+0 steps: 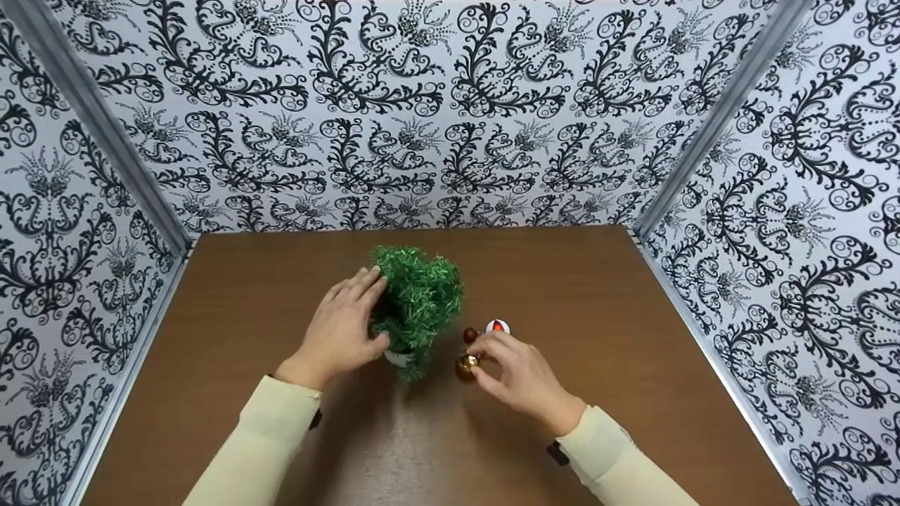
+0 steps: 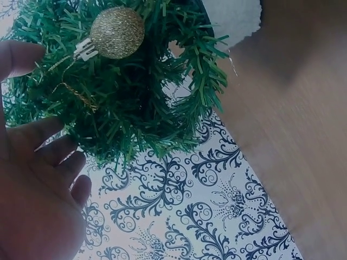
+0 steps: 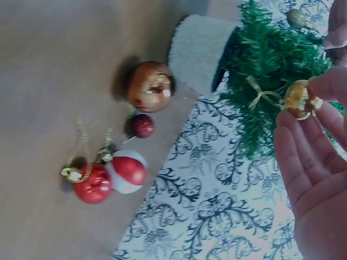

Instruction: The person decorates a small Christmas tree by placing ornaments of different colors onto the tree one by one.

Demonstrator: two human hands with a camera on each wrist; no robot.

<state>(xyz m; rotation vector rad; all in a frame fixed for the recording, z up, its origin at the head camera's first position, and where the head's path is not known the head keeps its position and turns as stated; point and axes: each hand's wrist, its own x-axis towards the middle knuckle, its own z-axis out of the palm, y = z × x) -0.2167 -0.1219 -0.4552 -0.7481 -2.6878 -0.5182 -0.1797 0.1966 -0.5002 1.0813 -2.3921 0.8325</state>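
A small green artificial Christmas tree (image 1: 422, 295) stands in a white pot (image 3: 198, 51) on the table. My left hand (image 1: 344, 323) is at the tree's left side, fingers extended against or close to its branches; exact contact cannot be told. A glittery gold ball ornament (image 2: 118, 32) with a gold string hangs among the branches. To the right of the tree, my right hand (image 1: 520, 372) pinches a small shiny gold ball ornament (image 3: 300, 99) between thumb and fingers. Its gold string loop (image 3: 261, 93) dangles free. Beneath that hand lies a larger copper-coloured ball (image 3: 152, 86).
Near the copper ball lie a small dark red glitter ball (image 3: 143, 125), a red-and-white ball (image 3: 128, 171) and a shiny red ball (image 3: 93, 184) with a gold string. Patterned panels (image 1: 422, 140) enclose the brown table (image 1: 598, 295) at the back and both sides.
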